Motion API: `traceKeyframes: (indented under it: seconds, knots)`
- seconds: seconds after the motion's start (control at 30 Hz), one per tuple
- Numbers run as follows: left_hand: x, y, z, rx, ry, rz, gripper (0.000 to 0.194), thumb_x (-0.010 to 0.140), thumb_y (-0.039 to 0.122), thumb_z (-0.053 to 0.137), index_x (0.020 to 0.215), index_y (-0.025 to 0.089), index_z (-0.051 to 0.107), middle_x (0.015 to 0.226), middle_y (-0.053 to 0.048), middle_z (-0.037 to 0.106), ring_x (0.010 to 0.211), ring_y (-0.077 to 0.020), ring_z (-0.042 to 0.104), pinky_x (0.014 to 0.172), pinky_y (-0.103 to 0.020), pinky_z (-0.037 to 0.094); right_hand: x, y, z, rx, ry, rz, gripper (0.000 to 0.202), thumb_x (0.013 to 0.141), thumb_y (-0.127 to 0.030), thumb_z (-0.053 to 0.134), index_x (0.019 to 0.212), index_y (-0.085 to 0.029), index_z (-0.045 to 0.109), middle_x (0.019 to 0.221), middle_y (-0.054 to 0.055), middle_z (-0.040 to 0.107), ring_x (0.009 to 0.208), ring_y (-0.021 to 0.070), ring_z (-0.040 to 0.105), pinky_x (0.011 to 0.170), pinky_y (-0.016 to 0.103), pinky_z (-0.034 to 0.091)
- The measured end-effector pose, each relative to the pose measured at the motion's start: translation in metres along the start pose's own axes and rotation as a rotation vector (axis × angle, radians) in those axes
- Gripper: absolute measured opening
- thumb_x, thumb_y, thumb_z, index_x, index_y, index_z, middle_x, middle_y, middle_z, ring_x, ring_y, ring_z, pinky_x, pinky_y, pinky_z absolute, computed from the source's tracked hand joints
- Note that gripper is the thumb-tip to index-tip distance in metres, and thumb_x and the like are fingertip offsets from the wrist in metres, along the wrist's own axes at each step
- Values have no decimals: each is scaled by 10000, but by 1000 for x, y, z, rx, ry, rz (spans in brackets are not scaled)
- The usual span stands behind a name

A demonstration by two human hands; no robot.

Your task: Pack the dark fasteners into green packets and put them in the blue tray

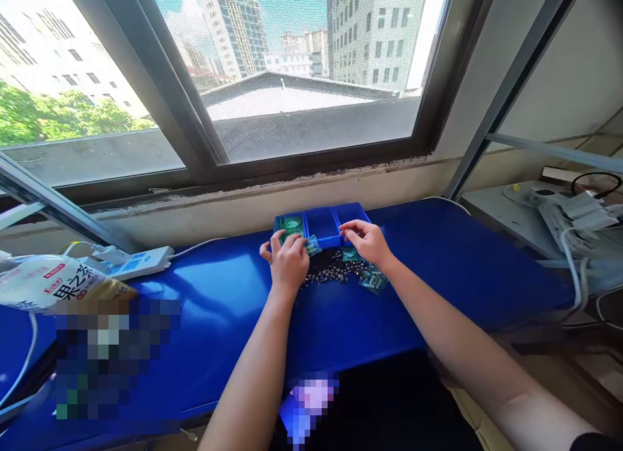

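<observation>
My left hand (289, 261) reaches to the near left edge of a blue divided tray (321, 242), its outer fingers curled and apart. At its thumb side is a small greenish circuit board (313, 245), apparently gripped; the thumb itself is hidden. My right hand (368, 243) is at the tray's near right side, thumb and forefinger pinched together. Whatever lies between those fingertips is too small to name. Below and between the hands spreads a pile of small dark and shiny metal parts (335, 269). More green boards (374, 280) lie at its right edge.
Green pieces (292, 225) fill the tray's left compartment. On the left are a white power strip (141, 263) and a labelled drink bottle (63, 282). Metal frame posts (496, 107) flank the blue tabletop (219, 334). White adapters and cables (579, 211) sit at the right.
</observation>
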State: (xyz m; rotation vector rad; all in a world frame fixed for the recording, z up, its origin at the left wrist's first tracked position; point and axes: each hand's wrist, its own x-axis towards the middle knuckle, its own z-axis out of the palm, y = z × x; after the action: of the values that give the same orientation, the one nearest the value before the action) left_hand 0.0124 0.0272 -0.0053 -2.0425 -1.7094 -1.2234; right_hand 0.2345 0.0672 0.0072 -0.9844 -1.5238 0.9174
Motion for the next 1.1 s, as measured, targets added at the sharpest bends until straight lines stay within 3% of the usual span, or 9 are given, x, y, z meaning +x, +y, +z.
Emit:
traceKeyframes:
  seconds: [0.17,0.37,0.7,0.97,1.1]
  knots:
    - [-4,6,-1,-6,-24,29,172,909,308,625,1026,282,749,1123,-103,758,1360,-411,426,1129,-675,75,-8,-6,9,-37,-64,-44,252,881,-354,614,988,-170,749,884,71,764,756,177,681,674,297,522]
    - [-6,0,-5,-4,-64,67,354,828,476,742,1121,275,752,1188,-142,723,1349,-449,413,1158,-678,64,-5,-3,4,-45,-35,-52,247,882,-343,614,994,-171,752,895,73,766,775,185,689,673,295,516]
    - [-4,-15,-1,-15,-18,13,261,979,354,563,1145,314,760,1161,-98,752,1243,-368,535,1117,-619,155,0,0,-6,-31,18,-5,258,860,-359,609,989,-170,727,792,52,743,600,153,637,601,293,518]
    - [-4,-17,1,-56,19,-20,223,940,355,602,1099,324,757,1224,-82,746,1393,-395,439,1143,-698,-20,-4,1,-2,-108,-73,-36,244,882,-328,578,996,-177,732,803,47,742,628,149,635,615,284,501]
    - [-5,-17,1,-69,4,-21,233,914,361,629,1106,314,753,1242,-94,738,1431,-413,390,1146,-711,-64,-3,1,-11,-346,-247,-37,213,853,-248,571,934,-185,758,645,-6,669,562,123,562,574,260,424]
